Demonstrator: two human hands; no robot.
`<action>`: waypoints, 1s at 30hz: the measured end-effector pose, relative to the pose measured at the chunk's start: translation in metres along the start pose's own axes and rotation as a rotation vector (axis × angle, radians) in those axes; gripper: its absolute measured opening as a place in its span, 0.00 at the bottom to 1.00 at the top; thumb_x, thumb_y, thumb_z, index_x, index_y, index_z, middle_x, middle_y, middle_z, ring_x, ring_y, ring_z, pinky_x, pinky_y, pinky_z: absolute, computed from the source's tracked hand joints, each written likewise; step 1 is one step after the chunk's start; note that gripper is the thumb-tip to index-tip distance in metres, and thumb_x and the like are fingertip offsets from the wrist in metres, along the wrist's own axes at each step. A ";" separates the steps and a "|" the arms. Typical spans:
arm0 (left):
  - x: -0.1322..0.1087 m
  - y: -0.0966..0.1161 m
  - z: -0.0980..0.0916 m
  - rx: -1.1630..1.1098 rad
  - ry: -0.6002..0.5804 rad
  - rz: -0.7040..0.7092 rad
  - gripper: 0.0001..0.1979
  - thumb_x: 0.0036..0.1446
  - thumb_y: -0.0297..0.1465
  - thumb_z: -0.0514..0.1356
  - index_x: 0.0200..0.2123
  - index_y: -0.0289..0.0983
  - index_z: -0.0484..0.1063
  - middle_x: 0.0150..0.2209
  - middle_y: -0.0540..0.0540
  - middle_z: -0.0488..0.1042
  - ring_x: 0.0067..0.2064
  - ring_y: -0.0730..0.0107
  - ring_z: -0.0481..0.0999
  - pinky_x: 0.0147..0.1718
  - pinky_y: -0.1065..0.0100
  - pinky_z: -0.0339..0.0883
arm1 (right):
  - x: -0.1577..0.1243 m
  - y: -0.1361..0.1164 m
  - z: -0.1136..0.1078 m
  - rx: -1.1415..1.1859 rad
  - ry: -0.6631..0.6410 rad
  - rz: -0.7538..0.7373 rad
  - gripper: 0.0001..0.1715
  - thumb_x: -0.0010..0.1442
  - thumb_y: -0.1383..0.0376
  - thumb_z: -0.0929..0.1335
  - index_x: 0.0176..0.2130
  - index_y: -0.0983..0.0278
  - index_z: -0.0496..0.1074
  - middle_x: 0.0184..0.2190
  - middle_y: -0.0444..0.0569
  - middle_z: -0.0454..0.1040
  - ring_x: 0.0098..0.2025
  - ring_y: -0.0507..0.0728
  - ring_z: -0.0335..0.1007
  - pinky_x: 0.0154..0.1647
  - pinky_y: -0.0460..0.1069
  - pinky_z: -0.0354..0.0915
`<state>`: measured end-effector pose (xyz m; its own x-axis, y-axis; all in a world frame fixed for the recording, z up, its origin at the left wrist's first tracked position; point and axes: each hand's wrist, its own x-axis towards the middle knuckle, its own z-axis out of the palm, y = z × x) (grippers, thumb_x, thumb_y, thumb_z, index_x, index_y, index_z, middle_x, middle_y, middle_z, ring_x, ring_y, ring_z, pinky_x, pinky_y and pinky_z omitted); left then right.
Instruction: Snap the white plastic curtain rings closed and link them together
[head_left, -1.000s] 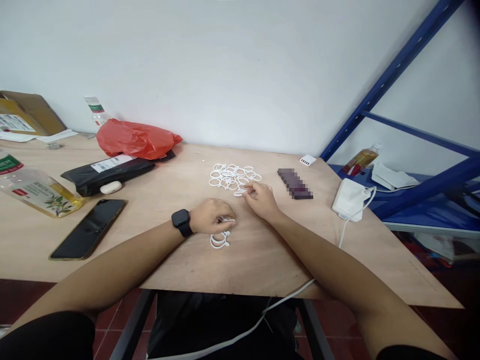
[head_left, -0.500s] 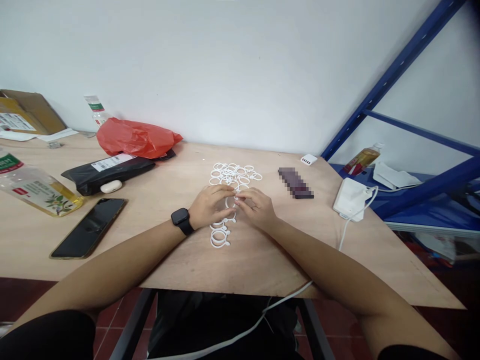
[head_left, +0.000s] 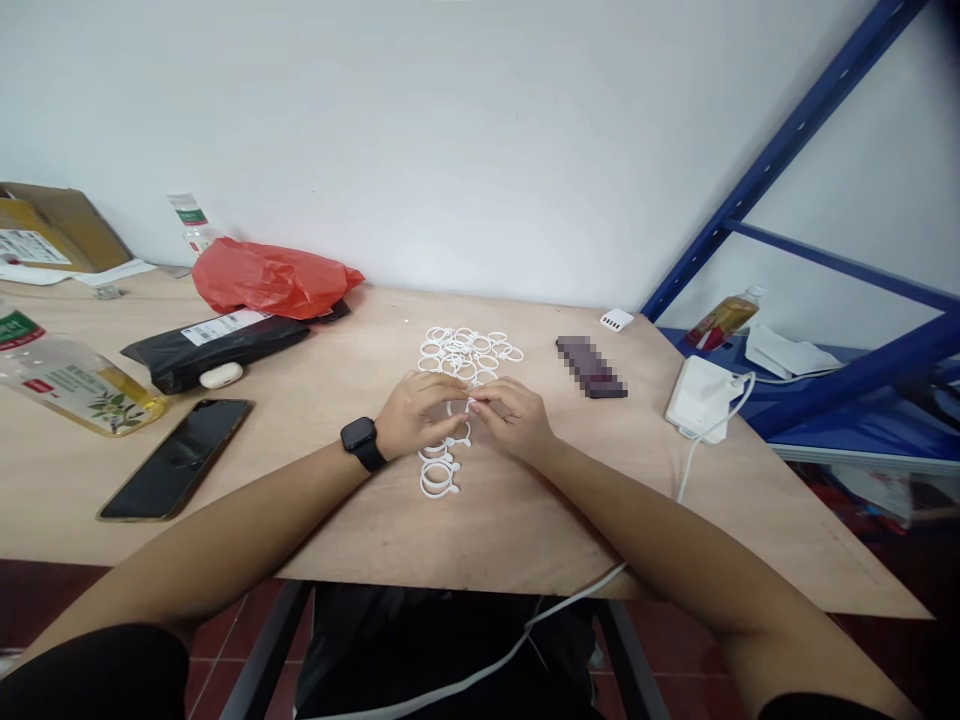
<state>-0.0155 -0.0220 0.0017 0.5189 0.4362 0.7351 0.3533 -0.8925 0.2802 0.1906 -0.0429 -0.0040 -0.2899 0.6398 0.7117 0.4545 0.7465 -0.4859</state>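
Two hands meet at the middle of the plywood table (head_left: 525,520) I am watching. Far left lies a clear plastic bottle of yellow liquid (head_left: 71,378), then a black smartphone (head_left: 176,457), a black parcel bag (head_left: 214,345) and a crumpled red plastic bag (head_left: 274,278). My left hand (head_left: 416,415), with a black smartwatch (head_left: 361,442) on its wrist, has its grip pinched shut on a small white plastic ring (head_left: 460,408), and my right hand (head_left: 514,415) pinches the same ring from the other side. Just near of them hangs a short chain of joined white rings (head_left: 441,468) on the table; just far lies a loose heap of white rings (head_left: 469,350). Right sit a white power bank (head_left: 701,398) and blue metal shelving (head_left: 825,260).
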 end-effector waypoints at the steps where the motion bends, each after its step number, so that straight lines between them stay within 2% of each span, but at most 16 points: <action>1: 0.000 0.000 0.000 0.002 -0.001 -0.001 0.11 0.60 0.37 0.62 0.43 0.39 0.75 0.45 0.42 0.79 0.47 0.63 0.78 0.46 0.60 0.70 | 0.000 0.000 0.000 0.000 -0.002 -0.007 0.06 0.64 0.62 0.67 0.38 0.58 0.76 0.34 0.48 0.79 0.37 0.57 0.74 0.43 0.55 0.69; 6: 0.000 0.001 -0.001 0.019 -0.005 0.012 0.10 0.61 0.37 0.61 0.43 0.40 0.75 0.46 0.43 0.79 0.48 0.63 0.78 0.46 0.60 0.69 | 0.001 -0.002 -0.002 -0.028 -0.009 0.001 0.08 0.65 0.61 0.66 0.37 0.58 0.75 0.33 0.48 0.78 0.37 0.57 0.73 0.42 0.55 0.70; 10: 0.000 0.000 -0.001 0.012 -0.036 0.021 0.13 0.60 0.38 0.62 0.46 0.39 0.73 0.47 0.43 0.79 0.49 0.62 0.77 0.47 0.60 0.67 | 0.001 -0.002 -0.002 -0.020 0.007 0.007 0.07 0.65 0.62 0.66 0.36 0.58 0.74 0.32 0.48 0.78 0.37 0.57 0.73 0.42 0.54 0.70; 13: 0.000 0.000 0.000 0.048 -0.085 -0.039 0.18 0.57 0.41 0.64 0.47 0.39 0.72 0.46 0.43 0.78 0.48 0.59 0.76 0.47 0.58 0.65 | 0.001 0.000 0.001 0.013 0.010 0.024 0.07 0.64 0.62 0.67 0.36 0.58 0.75 0.33 0.47 0.79 0.36 0.56 0.74 0.42 0.54 0.69; 16: -0.001 0.000 0.000 0.113 -0.136 -0.112 0.15 0.57 0.39 0.62 0.45 0.39 0.74 0.45 0.43 0.78 0.46 0.59 0.75 0.47 0.56 0.61 | 0.001 0.006 0.001 0.032 -0.033 0.100 0.05 0.63 0.60 0.69 0.37 0.58 0.76 0.34 0.46 0.79 0.37 0.56 0.74 0.43 0.53 0.69; 19: -0.002 -0.001 0.001 0.137 -0.205 -0.148 0.12 0.57 0.37 0.60 0.43 0.40 0.76 0.43 0.45 0.78 0.45 0.59 0.74 0.47 0.55 0.57 | 0.003 0.018 -0.002 -0.047 -0.052 0.166 0.10 0.64 0.60 0.67 0.43 0.59 0.76 0.39 0.48 0.79 0.42 0.58 0.74 0.47 0.54 0.67; 22: -0.002 -0.002 0.001 0.107 -0.301 -0.157 0.10 0.57 0.39 0.61 0.37 0.40 0.77 0.38 0.47 0.79 0.43 0.60 0.73 0.46 0.56 0.54 | 0.005 0.031 -0.006 -0.223 -0.176 0.195 0.17 0.64 0.65 0.64 0.52 0.61 0.72 0.46 0.51 0.78 0.49 0.61 0.70 0.53 0.58 0.63; 25: -0.001 0.001 0.000 0.061 -0.365 -0.164 0.14 0.58 0.44 0.61 0.33 0.39 0.77 0.36 0.47 0.79 0.42 0.63 0.73 0.46 0.57 0.53 | 0.005 0.036 -0.007 -0.393 -0.326 0.270 0.24 0.63 0.68 0.64 0.58 0.62 0.69 0.52 0.54 0.75 0.53 0.64 0.66 0.55 0.59 0.58; 30: 0.003 0.005 -0.004 -0.005 -0.394 -0.224 0.16 0.60 0.46 0.58 0.33 0.40 0.77 0.34 0.49 0.79 0.40 0.66 0.74 0.48 0.58 0.53 | 0.004 0.031 -0.006 -0.516 -0.413 0.271 0.21 0.64 0.67 0.63 0.56 0.60 0.71 0.50 0.53 0.76 0.52 0.62 0.66 0.55 0.58 0.53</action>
<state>-0.0158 -0.0259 0.0078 0.6873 0.6281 0.3648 0.4873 -0.7712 0.4096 0.2087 -0.0182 -0.0126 -0.3592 0.8838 0.2999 0.8668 0.4350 -0.2439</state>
